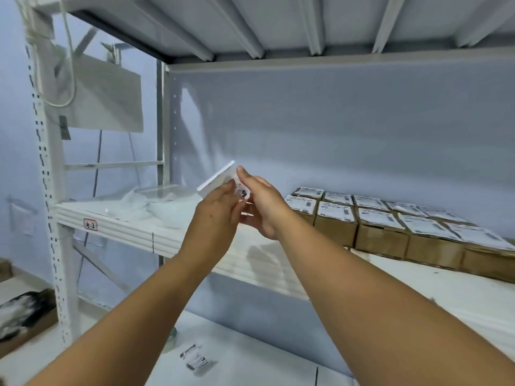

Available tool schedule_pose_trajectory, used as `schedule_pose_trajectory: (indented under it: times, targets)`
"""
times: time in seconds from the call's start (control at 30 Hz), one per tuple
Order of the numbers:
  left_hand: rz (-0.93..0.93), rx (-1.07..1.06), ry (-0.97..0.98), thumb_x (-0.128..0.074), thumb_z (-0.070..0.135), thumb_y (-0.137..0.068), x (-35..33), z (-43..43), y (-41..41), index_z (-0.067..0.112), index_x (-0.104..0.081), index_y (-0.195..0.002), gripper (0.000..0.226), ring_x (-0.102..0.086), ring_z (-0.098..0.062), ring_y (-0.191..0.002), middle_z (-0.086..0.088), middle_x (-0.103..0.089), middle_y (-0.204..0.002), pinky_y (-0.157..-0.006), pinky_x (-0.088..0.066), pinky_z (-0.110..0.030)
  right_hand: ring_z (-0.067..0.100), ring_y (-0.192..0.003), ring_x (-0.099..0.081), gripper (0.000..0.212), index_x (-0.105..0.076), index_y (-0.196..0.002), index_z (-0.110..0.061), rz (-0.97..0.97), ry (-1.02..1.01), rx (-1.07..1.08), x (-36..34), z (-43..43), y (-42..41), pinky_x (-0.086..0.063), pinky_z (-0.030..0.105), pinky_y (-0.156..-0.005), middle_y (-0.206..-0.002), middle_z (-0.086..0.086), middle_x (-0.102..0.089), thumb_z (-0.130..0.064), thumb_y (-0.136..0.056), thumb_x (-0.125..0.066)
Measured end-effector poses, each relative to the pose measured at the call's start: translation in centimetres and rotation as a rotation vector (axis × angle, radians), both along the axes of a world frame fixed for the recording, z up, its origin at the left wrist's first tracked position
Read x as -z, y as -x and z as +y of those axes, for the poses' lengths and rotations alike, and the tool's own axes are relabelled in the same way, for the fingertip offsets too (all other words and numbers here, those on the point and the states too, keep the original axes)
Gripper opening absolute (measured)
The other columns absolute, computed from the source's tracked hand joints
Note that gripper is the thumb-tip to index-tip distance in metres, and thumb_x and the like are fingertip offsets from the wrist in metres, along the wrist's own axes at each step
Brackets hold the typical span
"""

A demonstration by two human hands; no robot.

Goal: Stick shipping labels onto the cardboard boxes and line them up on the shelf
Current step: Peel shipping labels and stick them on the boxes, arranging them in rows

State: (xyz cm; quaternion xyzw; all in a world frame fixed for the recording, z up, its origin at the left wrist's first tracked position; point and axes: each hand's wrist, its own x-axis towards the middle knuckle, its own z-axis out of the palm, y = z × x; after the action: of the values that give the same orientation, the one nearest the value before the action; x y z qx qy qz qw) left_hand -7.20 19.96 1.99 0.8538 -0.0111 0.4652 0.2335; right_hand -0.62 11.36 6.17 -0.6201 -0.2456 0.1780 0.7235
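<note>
1. While the label (223, 179) is held up at the centre of view, the left hand (216, 210) pinches its lower edge and the right hand (264, 204) grips its printed side from 3 o'clock, probably so the sticker can be peeled from its backing in mid-air; blur hides the exact finger hold
2. Labelled boxes (390, 218) sit at 3 o'clock on the shelf (250, 254), touching one another in two rows with labels facing up, which keeps the print readable
3. Bare shelf board lies between the hands and the nearest box, likely the spot for the next one
4. Clear plastic bags (156, 204) lie at 9 o'clock on the same shelf, well apart from the boxes
5. Another label (196, 359) waits at 6 o'clock on the lower surface, within easy reach for a later box
</note>
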Motion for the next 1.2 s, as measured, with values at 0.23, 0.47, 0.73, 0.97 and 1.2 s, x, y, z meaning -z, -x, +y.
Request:
schedule_pose_trajectory:
  times: [0.23, 0.47, 0.73, 0.97, 1.2]
  targets:
    - [0.033, 0.033, -0.160, -0.063, 0.020, -0.088, -1.7, -6.6, -0.4, 0.004, -0.069, -0.095, 0.019, -0.052, -0.030, -0.116, -0.012, -0.055, -0.126, -0.088, -0.038, -0.027, 0.023, -0.071, -0.054, 0.027, -0.038, -0.101, -0.021, -0.104, -0.080, 0.338, -1.1, -8.7, -0.3, -0.045, 0.027, -0.050, -0.092, 0.011, -0.051, 0.003, -0.090, -0.044]
    - [0.049, 0.048, -0.400, -0.043, 0.038, -0.097, -3.1, -16.3, -1.0, 0.017, -0.054, -0.125, 0.038, -0.031, -0.023, -0.137, -0.001, -0.051, -0.135, -0.111, -0.024, -0.032, 0.022, -0.066, -0.051, 0.031, -0.033, -0.076, -0.022, -0.301, 0.026, 0.683, -1.3, -19.8, -0.6, -0.056, 0.037, -0.061, -0.084, 0.009, -0.050, -0.010, -0.091, -0.057]
    - [0.114, 0.227, -0.439, -0.034, 0.045, -0.098, -3.8, -27.5, -2.1, 0.021, -0.052, -0.127, 0.042, -0.019, -0.017, -0.141, 0.004, -0.049, -0.137, -0.111, -0.015, -0.026, 0.023, -0.070, -0.049, 0.029, -0.035, -0.071, -0.020, -0.307, 0.017, 0.910, -1.9, -31.4, -0.9, -0.043, 0.028, -0.057, -0.081, 0.009, -0.049, -0.003, -0.090, -0.049]
    - [0.254, 0.382, -0.465, -0.042, 0.058, -0.089, -3.3, -33.3, -3.2, 0.028, -0.053, -0.129, 0.051, -0.019, -0.022, -0.141, 0.005, -0.027, -0.152, -0.111, -0.021, -0.033, 0.020, -0.061, -0.056, 0.033, -0.053, -0.087, -0.017, -0.246, 0.022, 0.891, -1.9, -38.4, 0.5, -0.043, 0.020, -0.044, -0.085, 0.007, -0.058, 0.012, -0.085, -0.038]
    - [0.279, 0.679, 0.467, -0.054, 0.013, -0.091, -2.8, -36.9, -5.8, 0.023, -0.071, -0.083, 0.021, -0.058, -0.017, -0.098, 0.002, -0.062, -0.109, -0.091, -0.044, -0.024, 0.022, -0.082, -0.060, 0.049, -0.065, -0.097, -0.021, -0.259, 0.047, 0.748, -0.8, -42.7, -0.1, -0.045, 0.031, -0.065, -0.102, 0.004, -0.064, 0.017, -0.085, -0.035]
